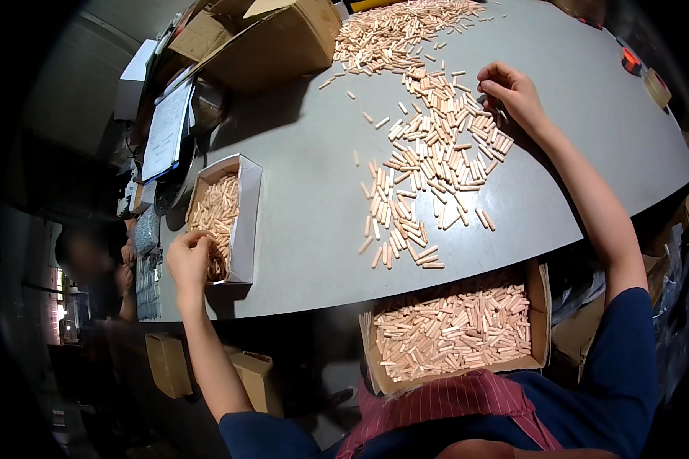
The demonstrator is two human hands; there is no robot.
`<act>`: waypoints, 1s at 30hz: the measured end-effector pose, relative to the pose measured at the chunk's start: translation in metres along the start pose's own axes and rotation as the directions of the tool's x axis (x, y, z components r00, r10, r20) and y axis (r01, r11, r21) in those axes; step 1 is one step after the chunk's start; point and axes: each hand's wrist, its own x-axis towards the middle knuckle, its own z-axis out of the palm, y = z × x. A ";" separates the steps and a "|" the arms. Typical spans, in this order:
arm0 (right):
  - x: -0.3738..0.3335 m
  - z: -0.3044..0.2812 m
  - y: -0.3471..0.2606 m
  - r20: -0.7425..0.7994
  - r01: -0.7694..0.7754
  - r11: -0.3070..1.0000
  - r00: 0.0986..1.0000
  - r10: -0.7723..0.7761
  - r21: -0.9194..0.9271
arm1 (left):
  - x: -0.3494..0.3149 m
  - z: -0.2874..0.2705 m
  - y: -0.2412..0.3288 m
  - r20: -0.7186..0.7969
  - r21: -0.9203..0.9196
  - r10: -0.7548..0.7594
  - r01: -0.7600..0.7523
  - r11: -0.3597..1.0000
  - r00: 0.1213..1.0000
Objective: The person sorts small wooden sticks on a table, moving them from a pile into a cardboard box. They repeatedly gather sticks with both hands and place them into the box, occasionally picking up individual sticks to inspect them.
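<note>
Short wooden dowel pins (440, 149) lie in a loose, spread-out pile on the grey table. My right hand (511, 93) is just above the table at this pile's right edge, its fingers curled toward the thumb; what they hold, if anything, is hidden. On the left stands a white cardboard box (248, 222) partly filled with darker-looking dowel pins (217, 203). Over the near left corner of that box is my left hand (188, 262), fingers bent down and drawn together at the pins. Whether a pin is between them cannot be made out.
A larger dowel heap (390, 34) lies at the table's far side, beside a big brown carton (272, 53). Below the near table edge, an open carton (541, 306) full of dowels is at my lap. A clipboard (167, 130) stands left; tape rolls (656, 88) lie far right.
</note>
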 end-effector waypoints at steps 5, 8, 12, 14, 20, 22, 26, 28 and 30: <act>0.000 -0.005 0.002 -0.023 0.006 1.000 1.000 -0.007 -0.025 | -0.008 0.010 0.004 0.000 0.024 0.034 -0.034 0.999 0.999; 0.002 -0.004 0.004 -0.015 0.021 0.999 1.000 -0.022 -0.039 | -0.008 0.012 0.009 -0.026 0.016 -0.063 0.063 0.998 0.998; 0.003 -0.004 0.005 0.004 0.027 0.998 1.000 -0.027 -0.061 | -0.008 0.013 0.003 -0.082 -0.058 -0.002 -0.002 0.998 0.997; 0.003 -0.004 0.006 0.008 0.028 0.997 1.000 -0.027 -0.067 | -0.009 0.010 0.007 -0.087 -0.010 -0.001 0.000 1.000 0.996; 0.001 0.002 0.001 0.004 0.063 0.991 0.998 -0.063 -0.122 | -0.032 0.001 0.042 -0.276 0.235 0.476 -0.421 0.876 0.835; 0.000 0.003 -0.002 0.008 0.072 0.979 0.997 -0.072 -0.190 | -0.055 0.007 0.082 -0.279 0.120 0.545 -0.534 0.837 0.791; -0.005 -0.006 0.002 0.019 0.096 0.954 0.995 -0.095 -0.284 | -0.098 0.041 0.163 -0.037 -0.277 0.677 -0.658 0.700 0.735; -0.003 0.002 -0.003 0.009 0.092 0.960 0.996 -0.093 -0.263 | -0.109 0.052 0.184 -0.021 -0.318 0.767 -0.732 0.603 0.641; -0.002 0.006 -0.006 0.009 0.088 0.962 0.996 -0.089 -0.259 | -0.113 0.064 0.196 -0.031 -0.389 0.740 -0.690 0.610 0.672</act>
